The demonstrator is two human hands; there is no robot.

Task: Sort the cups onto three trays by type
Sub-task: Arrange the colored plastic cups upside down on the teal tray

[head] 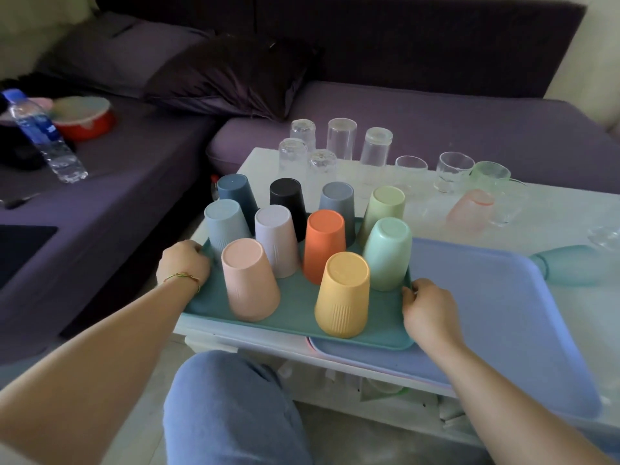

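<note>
Teal tray [295, 313]: ten inverted plastic cups [324, 246] sorted on it. Left hand [183, 261] and right hand [426, 310] clasp its side rims. Beyond it, clear glasses [340, 139] unsorted. Right of it, blue tray [486, 297] unfilled.

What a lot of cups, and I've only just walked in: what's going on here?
A person holds the teal tray at both ends, left hand on its left edge, right hand on its right. Coloured plastic cups stand upside down on it. It overlaps a blue tray on the white table. The clear glasses stand behind, on no tray.
</note>
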